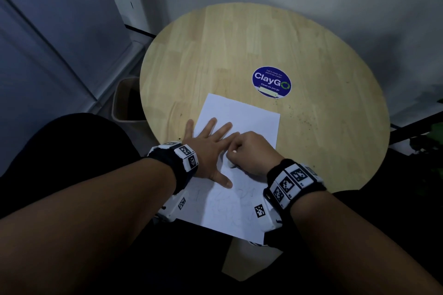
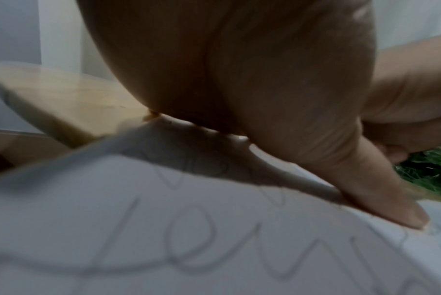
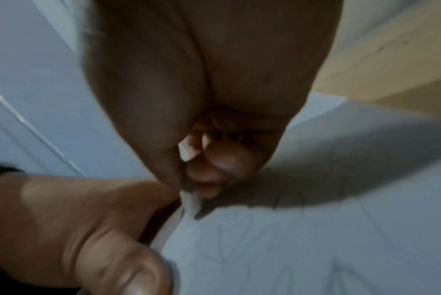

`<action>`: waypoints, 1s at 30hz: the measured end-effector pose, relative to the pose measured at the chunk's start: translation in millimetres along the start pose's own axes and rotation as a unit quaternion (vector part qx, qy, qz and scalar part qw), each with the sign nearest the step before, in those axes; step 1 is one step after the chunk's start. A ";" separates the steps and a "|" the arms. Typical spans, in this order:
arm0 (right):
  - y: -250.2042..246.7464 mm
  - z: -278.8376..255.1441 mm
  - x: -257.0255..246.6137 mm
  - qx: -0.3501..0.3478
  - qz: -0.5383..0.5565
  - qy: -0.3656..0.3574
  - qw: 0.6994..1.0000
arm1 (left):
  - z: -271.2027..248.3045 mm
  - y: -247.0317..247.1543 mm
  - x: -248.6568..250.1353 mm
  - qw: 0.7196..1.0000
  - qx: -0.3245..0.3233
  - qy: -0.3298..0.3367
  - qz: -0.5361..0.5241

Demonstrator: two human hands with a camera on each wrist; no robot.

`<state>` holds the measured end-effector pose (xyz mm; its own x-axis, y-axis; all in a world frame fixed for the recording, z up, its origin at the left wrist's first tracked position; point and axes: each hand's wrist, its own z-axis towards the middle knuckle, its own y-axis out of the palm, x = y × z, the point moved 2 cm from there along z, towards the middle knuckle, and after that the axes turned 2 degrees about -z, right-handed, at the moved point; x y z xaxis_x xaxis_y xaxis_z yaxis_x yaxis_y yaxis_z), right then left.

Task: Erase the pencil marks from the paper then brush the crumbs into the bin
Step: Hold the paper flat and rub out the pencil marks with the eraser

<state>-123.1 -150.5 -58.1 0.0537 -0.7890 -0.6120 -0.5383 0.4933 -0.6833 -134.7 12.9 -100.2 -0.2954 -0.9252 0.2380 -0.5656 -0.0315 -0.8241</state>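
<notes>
A white sheet of paper (image 1: 242, 117) lies on the round wooden table (image 1: 239, 43), its near end hanging over the table's edge. Faint pencil marks (image 1: 230, 201) cover the near half; in the left wrist view the pencil marks (image 2: 194, 245) show as large loops. My left hand (image 1: 211, 143) lies flat on the paper with fingers spread, the thumb (image 2: 381, 199) pressed down. My right hand (image 1: 249, 151) pinches a small white eraser (image 3: 191, 201) between thumb and fingers, its tip on the paper beside the left hand. A beige bin (image 1: 125, 100) stands on the floor left of the table.
A blue round ClayGo sticker (image 1: 271, 82) is stuck to the table beyond the paper. Dark specks (image 1: 304, 117) lie scattered on the wood right of the sheet. Walls stand close behind and to the left. A dark plant (image 1: 426, 141) is at the right.
</notes>
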 end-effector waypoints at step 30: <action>-14.8 -2.6 26.7 -0.062 0.179 0.122 0.974 | -9.4 -13.5 -0.2 0.999 0.037 -0.008 0.022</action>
<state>-115.9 -179.8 -63.3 -0.3495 -0.6456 -0.6790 -0.5835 0.7170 -0.3813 -134.2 17.1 -84.3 -0.3059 -0.9323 0.1932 -0.4945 -0.0179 -0.8690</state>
